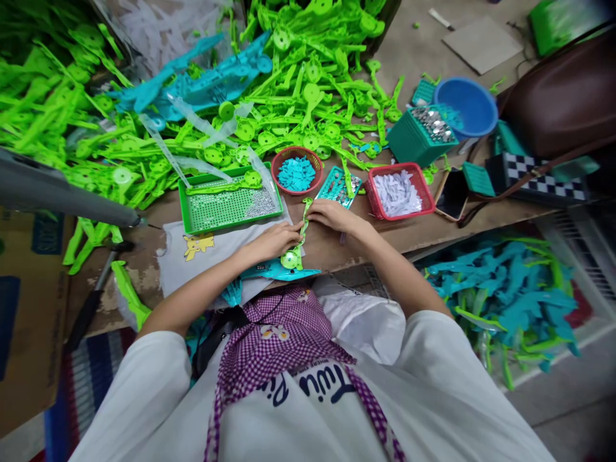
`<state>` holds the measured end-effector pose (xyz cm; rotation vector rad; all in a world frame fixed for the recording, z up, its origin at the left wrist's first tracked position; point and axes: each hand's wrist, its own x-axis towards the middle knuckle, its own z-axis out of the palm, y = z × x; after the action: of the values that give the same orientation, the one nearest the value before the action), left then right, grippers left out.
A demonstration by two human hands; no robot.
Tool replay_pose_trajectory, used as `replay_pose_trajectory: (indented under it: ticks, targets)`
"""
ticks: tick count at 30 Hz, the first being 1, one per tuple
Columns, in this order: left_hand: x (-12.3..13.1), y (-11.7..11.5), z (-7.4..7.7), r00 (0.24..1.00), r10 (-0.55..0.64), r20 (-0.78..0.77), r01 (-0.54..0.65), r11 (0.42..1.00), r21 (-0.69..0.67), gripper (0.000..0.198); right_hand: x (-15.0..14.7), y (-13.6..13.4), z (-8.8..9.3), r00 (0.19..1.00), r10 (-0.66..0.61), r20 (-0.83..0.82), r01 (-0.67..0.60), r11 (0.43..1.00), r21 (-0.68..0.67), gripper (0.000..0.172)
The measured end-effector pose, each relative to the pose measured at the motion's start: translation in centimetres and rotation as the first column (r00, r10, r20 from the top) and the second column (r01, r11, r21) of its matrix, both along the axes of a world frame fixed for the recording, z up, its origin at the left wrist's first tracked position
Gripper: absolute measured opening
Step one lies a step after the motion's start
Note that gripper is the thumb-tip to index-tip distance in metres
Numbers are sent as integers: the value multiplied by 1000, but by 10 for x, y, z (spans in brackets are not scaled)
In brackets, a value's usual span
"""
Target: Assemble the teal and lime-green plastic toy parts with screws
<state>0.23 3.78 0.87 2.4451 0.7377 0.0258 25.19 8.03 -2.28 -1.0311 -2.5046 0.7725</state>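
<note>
At the table's near edge a bright green plastic part (291, 259) stands out lengthwise, long and narrow with a round disc at its near end. My left hand (276, 240) grips it from the left, fingertips around its middle. The fingers of my right hand (331, 214) are pinched together at its far end; anything small between them is hidden. Below the green part lies a blue plastic part (283, 273), close to my apron. A grey cloth (172, 266) with a yellow cartoon print is spread under my left forearm.
Past my hands are a green tray (212, 215) of small metal pieces, a red basket (275, 173) with blue pieces, a teal tray (353, 186) and a red basket (428, 204) of white pieces. Green parts (308, 96) heap behind. A power screwdriver (72, 189) and hammer (99, 285) are left.
</note>
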Motion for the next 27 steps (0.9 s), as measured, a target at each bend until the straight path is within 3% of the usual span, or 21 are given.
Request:
replay_pose_trajectory:
  ticks: [7,13,22,27]
  targets:
    - [1,0,4,1000,-4,-6,4,1000,4,22,-3,13,10,993,61,102,-50,993,-102,19]
    - [2,-1,4,1000,-10,-7,10,1000,18,23,-11,20,17,981,19,192,12,987,-163,6]
    - [3,-6,1,999,11,-35,-9,998,67,26,-9,-5,13,982,-182,49,187,971,-152,21]
    - [2,-6,-1,1000,10,-23,-8,997,80,25,-16,-38,13,898,-435,-60,429,898,-93,20]
